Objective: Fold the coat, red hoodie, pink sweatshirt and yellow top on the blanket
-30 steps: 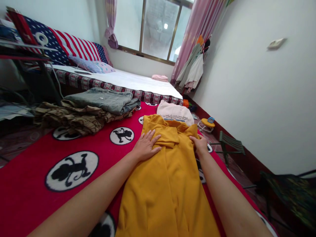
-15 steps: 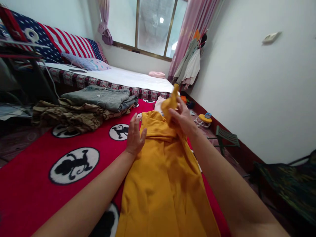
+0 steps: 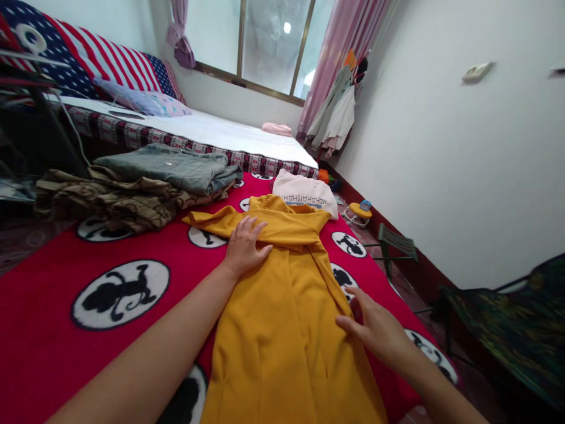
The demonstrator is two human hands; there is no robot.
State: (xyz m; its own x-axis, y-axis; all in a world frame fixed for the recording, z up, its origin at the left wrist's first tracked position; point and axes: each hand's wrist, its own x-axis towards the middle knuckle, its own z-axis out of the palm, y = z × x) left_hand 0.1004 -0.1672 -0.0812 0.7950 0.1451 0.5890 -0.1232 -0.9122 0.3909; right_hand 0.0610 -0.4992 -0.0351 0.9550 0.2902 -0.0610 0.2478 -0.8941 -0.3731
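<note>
A mustard-yellow garment [image 3: 282,330] lies lengthwise on a red blanket [image 3: 53,347] printed with black monkey figures. Its right sleeve is folded across the chest and points to the left. My left hand [image 3: 244,246] rests flat on that folded sleeve, fingers spread. My right hand [image 3: 373,327] hovers at the garment's right edge, lower down, fingers apart and holding nothing. Beyond the collar lies a folded cream top [image 3: 304,191] with printed letters.
A pile of grey and camouflage clothes [image 3: 145,188] sits at the blanket's far left. Behind is a bed [image 3: 212,135] with a flag-patterned cover. A green folding stool [image 3: 395,241] and a dark chair [image 3: 512,318] stand by the right wall.
My right hand laid the lifted sleeve across the chest, let it go and drew back toward me along the right edge. My left hand settled flat onto the folded sleeve.
</note>
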